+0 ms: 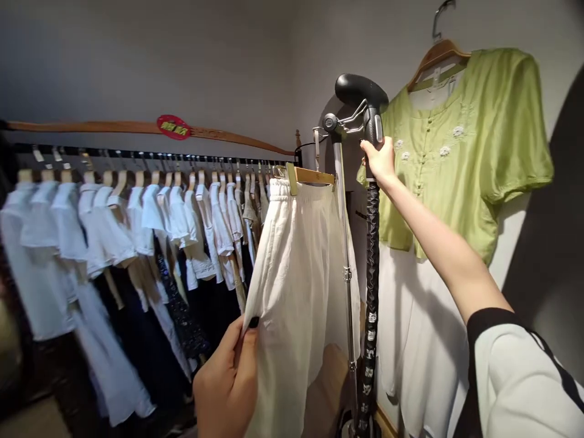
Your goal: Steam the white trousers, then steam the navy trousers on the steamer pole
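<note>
White garment: likely light, limp; best held at side edge. Left hand fingers pinched on edge. Right hand fingers clamped round rigid steamer handle.

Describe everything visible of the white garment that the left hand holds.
The white garment looks like thin, slightly creased cloth with a gathered waistband. It hangs from a wooden clip hanger, close against the steamer pole. The left hand pinches its lower left edge; the right hand grips the steamer handle beside it.
</note>
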Demonstrator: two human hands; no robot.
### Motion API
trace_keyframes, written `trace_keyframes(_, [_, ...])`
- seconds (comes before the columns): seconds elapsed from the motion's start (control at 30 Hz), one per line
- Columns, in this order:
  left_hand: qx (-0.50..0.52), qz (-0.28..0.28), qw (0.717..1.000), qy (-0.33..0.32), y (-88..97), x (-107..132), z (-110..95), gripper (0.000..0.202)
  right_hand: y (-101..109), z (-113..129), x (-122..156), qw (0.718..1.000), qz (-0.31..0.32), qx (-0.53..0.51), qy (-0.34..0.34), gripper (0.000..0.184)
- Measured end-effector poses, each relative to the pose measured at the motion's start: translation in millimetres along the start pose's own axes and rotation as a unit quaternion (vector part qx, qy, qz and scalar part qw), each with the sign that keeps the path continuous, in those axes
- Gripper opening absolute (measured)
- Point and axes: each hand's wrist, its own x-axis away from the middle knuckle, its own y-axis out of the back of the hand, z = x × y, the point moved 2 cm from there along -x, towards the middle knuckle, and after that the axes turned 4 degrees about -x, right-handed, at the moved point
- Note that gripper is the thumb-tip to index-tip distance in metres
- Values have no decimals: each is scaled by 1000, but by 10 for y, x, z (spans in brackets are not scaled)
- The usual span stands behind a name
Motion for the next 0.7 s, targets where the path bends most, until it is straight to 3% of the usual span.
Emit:
trace_keyframes(0.13, [-4, -25, 999, 40, -45, 130, -50, 42, -148, -140, 12, 994, 60, -78, -43, 58])
trace_keyframes(0.23, [-8, 1, 998, 55, -99, 173, -114, 43, -211, -213, 36, 985, 99, -120, -76, 61])
trace_keyframes(0.3, [-22, 12, 999, 38, -110, 151, -215, 43, -273, -268, 90, 980, 109, -142, -91, 61])
trace_keyframes(0.37, [-36, -32, 998, -31, -60, 66, -435, 42, -348, -318, 167, 975, 109, -165, -98, 59])
trace_keyframes(0.43, [-57, -125, 979, -152, 42, -75, -821, 45, -416, -352, 244, 972, 105, -184, -101, 58])
trace_keyframes(0.5, [-106, -201, 932, -282, 123, -263, -1354, 48, -459, -369, 305, 971, 94, -195, -104, 56])
trace_keyframes(0.57, [-187, -228, 886, -357, 116, -510, -1939, 48, -472, -374, 343, 970, 78, -202, -107, 56])
trace_keyframes(0.63, [-269, -170, 879, -355, -11, -825, -2451, 44, -469, -375, 362, 970, 69, -207, -107, 55])
trace_keyframes(0.7, [-309, -73, 892, -320, -233, -1169, -2792, 39, -458, -379, 370, 969, 72, -212, -102, 55])
